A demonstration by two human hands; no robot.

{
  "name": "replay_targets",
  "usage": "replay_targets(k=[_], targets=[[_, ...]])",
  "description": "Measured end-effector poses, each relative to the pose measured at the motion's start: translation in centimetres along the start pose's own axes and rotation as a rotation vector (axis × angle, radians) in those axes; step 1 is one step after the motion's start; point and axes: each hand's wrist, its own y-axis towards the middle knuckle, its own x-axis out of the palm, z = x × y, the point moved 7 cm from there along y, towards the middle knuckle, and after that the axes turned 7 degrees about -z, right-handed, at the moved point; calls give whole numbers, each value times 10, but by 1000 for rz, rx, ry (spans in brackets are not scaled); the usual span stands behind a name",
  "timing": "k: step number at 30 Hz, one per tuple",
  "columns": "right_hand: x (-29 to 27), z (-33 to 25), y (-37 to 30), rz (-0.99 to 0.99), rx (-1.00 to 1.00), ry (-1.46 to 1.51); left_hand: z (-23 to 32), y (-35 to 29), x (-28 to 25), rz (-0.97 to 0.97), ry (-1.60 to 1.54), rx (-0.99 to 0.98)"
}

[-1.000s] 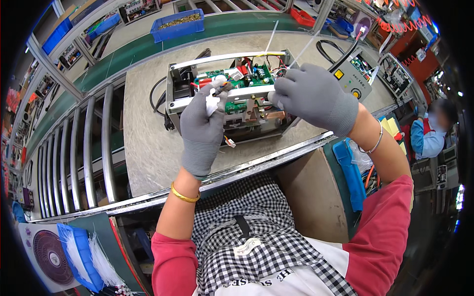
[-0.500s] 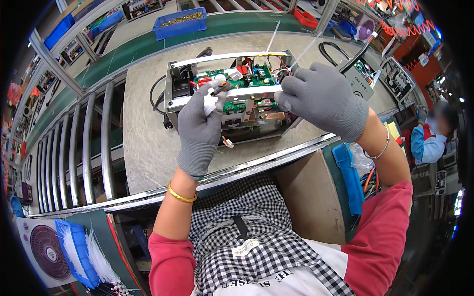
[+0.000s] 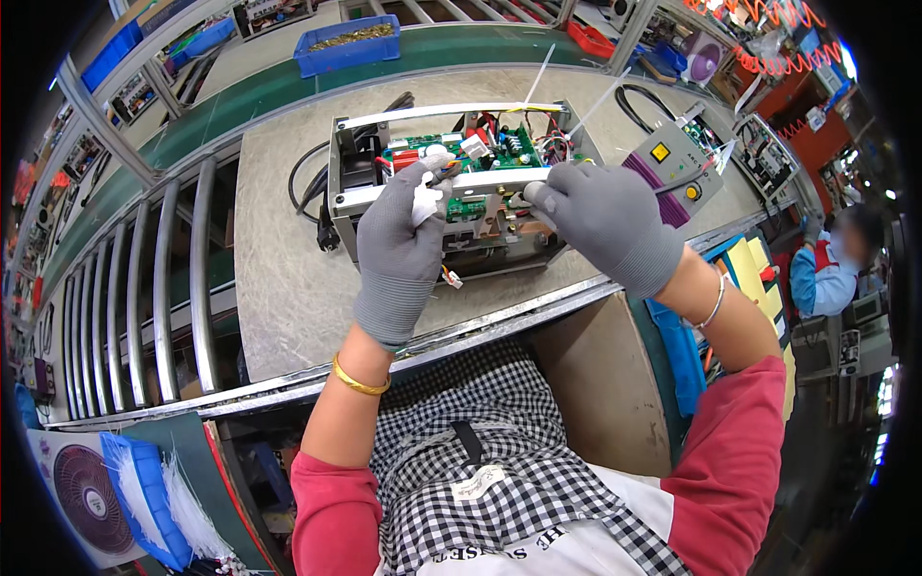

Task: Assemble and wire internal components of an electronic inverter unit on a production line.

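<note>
An open metal-framed electrical unit [image 3: 509, 180] with green circuit boards lies on the bench before me. My left hand [image 3: 403, 240], in a grey glove, is closed at the frame's near rail on a small wire bundle [image 3: 443, 173]. A white piece [image 3: 427, 204] shows between its fingers, and a small white connector [image 3: 451, 278] dangles beside the wrist. My right hand [image 3: 610, 226], gloved too, has its fingers curled together at the right end of that rail. What they pinch, if anything, is hidden. Two white cable ties [image 3: 540, 75] stick up behind the unit.
A grey-and-purple panel [image 3: 672, 171] with a yellow switch stands at right. Metal rollers [image 3: 202, 278] run along the left. A blue bin of small brass-coloured parts [image 3: 348, 44] sits beyond the bench. Another person [image 3: 818, 274] is at far right.
My right hand has drawn down and a little left along the rail, its wrist lower. The dark rod-like thing above it has left view, uncovering the panel. The left hand keeps its hold.
</note>
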Motion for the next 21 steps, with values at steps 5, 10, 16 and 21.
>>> replay_targets(k=[5,10,16,21], targets=[[5,-1,-10,152,243,232,0,0,-2,-6,50,0],[8,-8,-14,170,279,226,-2,-1,-1,-26,105,17],[15,-10,-13,186,267,256,-7,-4,-1,8,158,15],[23,-14,-22,148,304,238,-5,-3,-2,32,175,15]])
